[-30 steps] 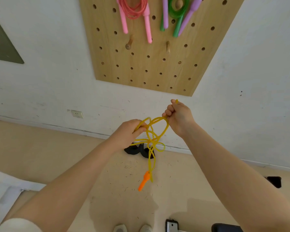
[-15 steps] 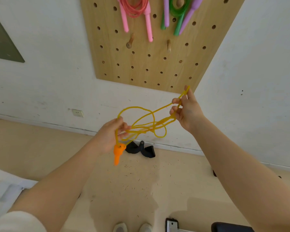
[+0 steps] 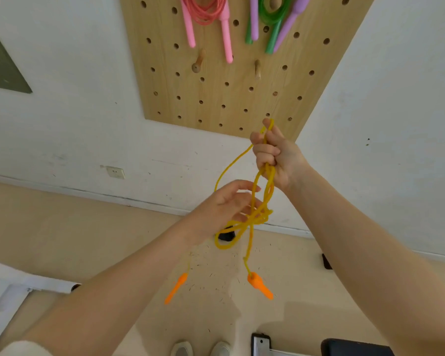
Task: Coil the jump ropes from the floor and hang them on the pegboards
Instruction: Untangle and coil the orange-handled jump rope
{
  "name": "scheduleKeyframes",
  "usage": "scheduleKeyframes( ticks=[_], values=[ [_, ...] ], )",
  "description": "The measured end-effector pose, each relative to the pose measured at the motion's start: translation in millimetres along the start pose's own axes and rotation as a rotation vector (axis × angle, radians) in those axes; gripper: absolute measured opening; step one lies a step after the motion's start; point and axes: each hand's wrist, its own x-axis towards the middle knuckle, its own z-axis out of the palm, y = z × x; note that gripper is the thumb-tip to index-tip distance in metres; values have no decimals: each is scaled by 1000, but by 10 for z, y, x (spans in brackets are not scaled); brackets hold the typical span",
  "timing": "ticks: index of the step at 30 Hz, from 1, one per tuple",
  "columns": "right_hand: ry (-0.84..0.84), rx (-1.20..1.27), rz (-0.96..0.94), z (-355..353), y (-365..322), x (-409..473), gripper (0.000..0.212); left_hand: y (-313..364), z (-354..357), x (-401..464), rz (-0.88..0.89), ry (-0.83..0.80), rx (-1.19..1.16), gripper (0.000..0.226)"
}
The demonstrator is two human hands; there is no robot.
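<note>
A yellow jump rope (image 3: 252,219) with two orange handles hangs in loose loops in front of me. My right hand (image 3: 275,156) grips the gathered top of the loops in a fist, just below the pegboard's lower edge. Lower and to the left, my left hand (image 3: 229,204) has relaxed, spread fingers that touch the tangled loops without clasping them. One orange handle (image 3: 176,287) dangles lower left, the other orange handle (image 3: 260,285) lower right. The wooden pegboard (image 3: 216,98) is on the white wall above.
A pink rope (image 3: 206,11) and a green rope (image 3: 275,14) with purple handles hang on the board's upper pegs. Two bare wooden pegs (image 3: 197,64) (image 3: 257,69) stick out below them. A black object (image 3: 226,235) lies by the wall. My shoes (image 3: 183,349) show at the bottom.
My hands have come closer together. The right hand closed into a fist round the loops. The left hand let go of the orange handle, and both handles now dangle.
</note>
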Motion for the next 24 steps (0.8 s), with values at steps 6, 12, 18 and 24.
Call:
scheduleKeyframes(
  ticks=[6, 12, 18, 24],
  values=[
    [176, -148, 3, -168, -197, 29, 23, -135, -211, 107, 21, 272, 479, 22],
    [477, -863, -140, -517, -449, -57, 7, -302, -766, 81, -101, 768, 20, 25],
    [519, -2104, -48, -732, -217, 17, 54, -280, -797, 198, -108, 934, -500, 31],
    [141, -2370, 229, -682, 200, -28, 68, -66, -527, 277, 32, 665, -838, 31]
  ],
)
